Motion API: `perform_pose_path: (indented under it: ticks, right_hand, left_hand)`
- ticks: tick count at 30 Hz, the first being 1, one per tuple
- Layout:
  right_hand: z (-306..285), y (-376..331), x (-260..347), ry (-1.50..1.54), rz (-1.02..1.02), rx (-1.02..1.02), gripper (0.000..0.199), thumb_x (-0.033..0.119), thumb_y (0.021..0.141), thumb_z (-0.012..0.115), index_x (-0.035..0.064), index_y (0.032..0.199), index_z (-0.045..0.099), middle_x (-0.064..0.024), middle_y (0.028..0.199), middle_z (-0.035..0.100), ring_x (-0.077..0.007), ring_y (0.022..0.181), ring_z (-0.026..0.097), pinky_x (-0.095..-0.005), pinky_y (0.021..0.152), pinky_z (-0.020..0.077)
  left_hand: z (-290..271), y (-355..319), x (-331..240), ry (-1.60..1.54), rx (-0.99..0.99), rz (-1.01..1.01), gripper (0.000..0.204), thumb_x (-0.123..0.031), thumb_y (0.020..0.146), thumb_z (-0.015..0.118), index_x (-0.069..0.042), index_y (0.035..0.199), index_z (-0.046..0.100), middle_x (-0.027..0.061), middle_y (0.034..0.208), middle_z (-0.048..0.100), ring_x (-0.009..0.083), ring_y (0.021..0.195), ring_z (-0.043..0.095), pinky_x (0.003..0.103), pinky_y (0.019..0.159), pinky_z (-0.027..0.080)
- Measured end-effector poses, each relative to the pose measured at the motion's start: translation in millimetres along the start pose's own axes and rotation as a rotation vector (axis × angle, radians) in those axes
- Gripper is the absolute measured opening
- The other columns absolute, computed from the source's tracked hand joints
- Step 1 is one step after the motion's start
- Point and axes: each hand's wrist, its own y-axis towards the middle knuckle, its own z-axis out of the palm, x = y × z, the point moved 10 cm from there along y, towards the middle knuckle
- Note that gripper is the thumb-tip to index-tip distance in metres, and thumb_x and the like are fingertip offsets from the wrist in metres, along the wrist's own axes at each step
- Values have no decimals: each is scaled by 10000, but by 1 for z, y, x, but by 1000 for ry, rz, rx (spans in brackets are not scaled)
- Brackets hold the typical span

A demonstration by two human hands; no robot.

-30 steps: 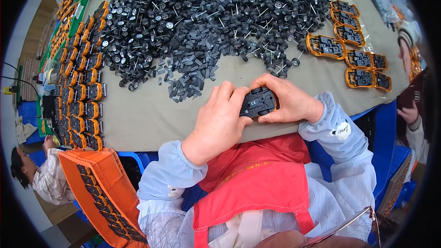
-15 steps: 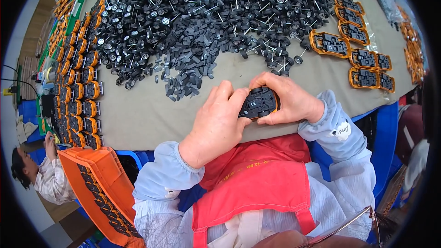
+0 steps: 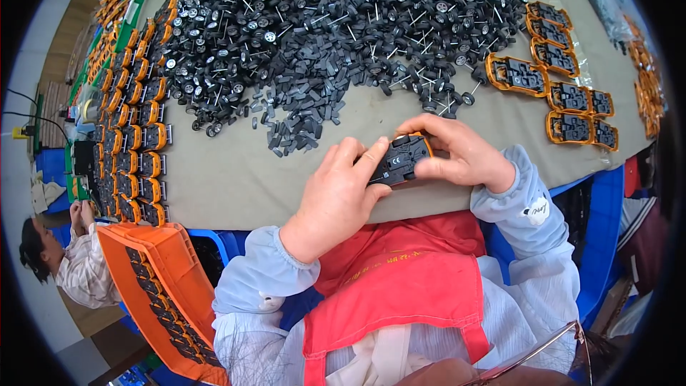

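Since a second ago my hands have barely shifted: the toy car chassis [image 3: 401, 159] sits in the same spot over the near edge of the counter [image 3: 236, 179], so the work on it is going on, not finished. My left hand [image 3: 337, 196] pinches its left end, thumb and forefinger closed on it; my right hand [image 3: 457, 154] clasps the right end, fingers curled over the top. The chassis lies underside up, black with an orange rim; I think a small part is being pressed in, though fingers hide it. Just beyond lies the heap of black wheels on axles [image 3: 321, 28], and finished orange chassis [image 3: 564, 93] sit to the right.
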Motion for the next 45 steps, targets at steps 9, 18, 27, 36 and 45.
perform_pose_path:
  ticks: [9,18,27,36,45]
  right_hand:
    - [1,4,7,-312,-38,15,729,319,756,829,36,1327,475,-143,1163,594,-310,1056,622,-384,887,499]
    - [-1,4,9,-267,-110,-13,668,319,779,809,33,1293,491,-134,1150,609,-294,1038,629,-377,872,498]
    - [-3,5,0,-144,94,-30,452,233,832,756,13,1178,566,-114,1100,616,-191,1018,608,-315,856,490]
    - [-5,2,11,-179,-63,-79,391,165,812,726,16,1151,600,-118,1041,624,-241,946,636,-341,827,511]
    - [10,-8,39,-52,-35,-170,314,173,888,659,-31,1125,638,-73,893,674,-157,781,628,-291,704,508]
  left_hand:
    - [-4,3,2,-31,-22,-45,604,-118,722,801,-14,1274,579,143,1005,538,328,896,591,404,770,505]
    - [0,10,1,15,47,-66,583,-125,720,798,-27,1252,580,140,1016,541,330,908,598,410,767,509]
    - [-1,-3,-4,97,-39,-23,589,-169,751,792,-47,1283,570,143,1077,566,346,931,603,412,794,517]
    - [33,10,47,-347,363,-352,543,-142,793,784,-16,1273,563,140,994,660,258,882,659,370,790,524]
    - [-40,-18,31,-693,-230,-219,412,-172,813,777,-20,1160,615,90,970,685,187,905,661,325,804,526]
